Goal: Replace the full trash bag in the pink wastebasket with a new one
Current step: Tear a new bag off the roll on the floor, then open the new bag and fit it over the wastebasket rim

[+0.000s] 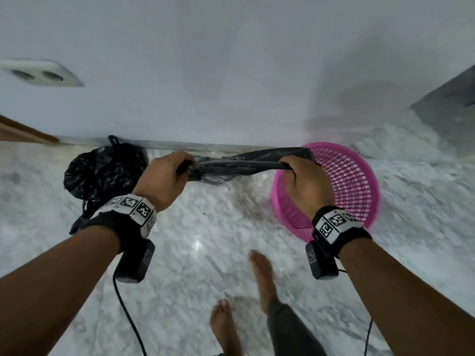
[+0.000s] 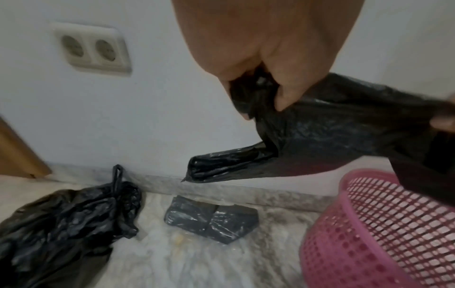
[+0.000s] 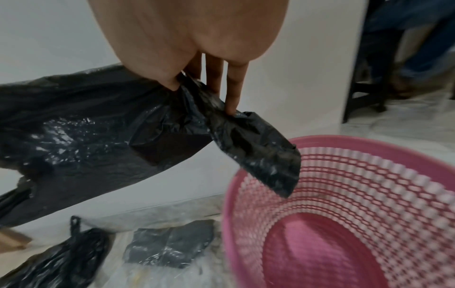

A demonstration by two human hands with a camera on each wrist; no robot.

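A new black trash bag (image 1: 241,164) (image 2: 327,132) (image 3: 81,136) is stretched sideways in the air between both hands. My left hand (image 1: 164,181) (image 2: 270,78) grips its left end, and my right hand (image 1: 303,181) (image 3: 204,78) pinches its right end over the rim of the pink mesh wastebasket (image 1: 341,186) (image 2: 384,233) (image 3: 344,214). The basket stands on the floor with nothing inside. The full, tied black bag (image 1: 102,170) (image 2: 61,224) (image 3: 56,259) lies on the floor by the wall, left of my left hand.
A folded pack of black bags (image 2: 211,220) (image 3: 169,245) in clear wrap lies on the marble floor by the baseboard. The white wall carries a double socket (image 1: 41,74) (image 2: 93,48). My bare feet (image 1: 262,276) stand behind. A dark chair leg (image 3: 354,97) is at the right.
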